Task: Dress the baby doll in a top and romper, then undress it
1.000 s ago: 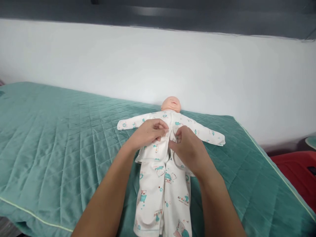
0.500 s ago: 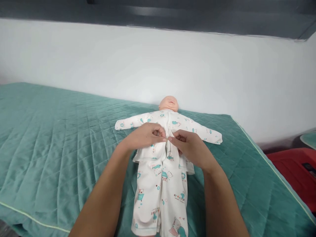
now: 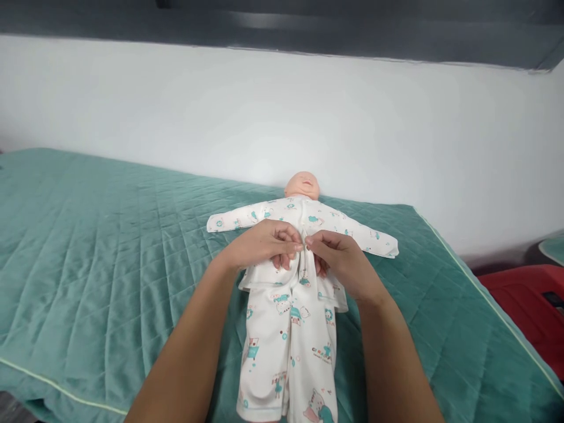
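Note:
A baby doll (image 3: 302, 184) lies on its back, dressed in a white printed pajama top (image 3: 251, 216) and matching pajama pants (image 3: 264, 352). Its sleeves stretch out to both sides. Over the doll's belly, my left hand (image 3: 275, 242) pinches the front edge of the top with thumb and fingers. Close beside it, my right hand (image 3: 337, 255) is closed on the other front edge, thumb against forefinger. The two thumb tips almost meet at the front opening, which parts below them. Any fastener between the fingertips is too small to make out.
A green quilted cover (image 3: 110, 264) with pale piping lies under the doll. Behind it rises a white wall (image 3: 282, 111), with a dark panel (image 3: 282, 29) above. A red object (image 3: 524, 305) stands beyond the right edge.
My fingers have shifted slightly along the top's front edges, and more of the left fingers shows below the thumb. The doll lies as before.

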Available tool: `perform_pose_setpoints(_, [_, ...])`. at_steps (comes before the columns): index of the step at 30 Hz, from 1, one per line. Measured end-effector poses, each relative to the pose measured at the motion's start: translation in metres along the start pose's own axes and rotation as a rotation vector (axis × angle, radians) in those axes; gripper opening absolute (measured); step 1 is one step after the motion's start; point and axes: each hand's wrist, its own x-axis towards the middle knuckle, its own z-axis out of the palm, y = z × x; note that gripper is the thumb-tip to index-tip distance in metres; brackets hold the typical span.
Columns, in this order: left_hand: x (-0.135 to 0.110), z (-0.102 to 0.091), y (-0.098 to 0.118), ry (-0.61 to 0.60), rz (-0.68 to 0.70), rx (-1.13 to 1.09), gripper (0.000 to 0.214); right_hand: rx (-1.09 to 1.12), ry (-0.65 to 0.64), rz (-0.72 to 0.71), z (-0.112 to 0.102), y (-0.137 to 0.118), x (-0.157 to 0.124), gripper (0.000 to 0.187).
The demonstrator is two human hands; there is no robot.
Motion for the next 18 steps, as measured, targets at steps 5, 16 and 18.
perform_pose_setpoints(5, [-0.006,0.0,0.007,-0.003,-0.086,0.091,0.016,0.029,0.003,-0.004,0.0,0.002,0.001,0.039])
perform_pose_setpoints(16, [-0.009,0.002,0.008,0.073,-0.049,0.136,0.015,0.026,0.045,-0.016,0.003,0.004,0.003,0.039])
perform_pose_setpoints(18, [-0.008,0.001,0.006,0.055,-0.028,0.101,0.018,0.026,0.042,-0.019,0.004,0.004,0.003,0.039])
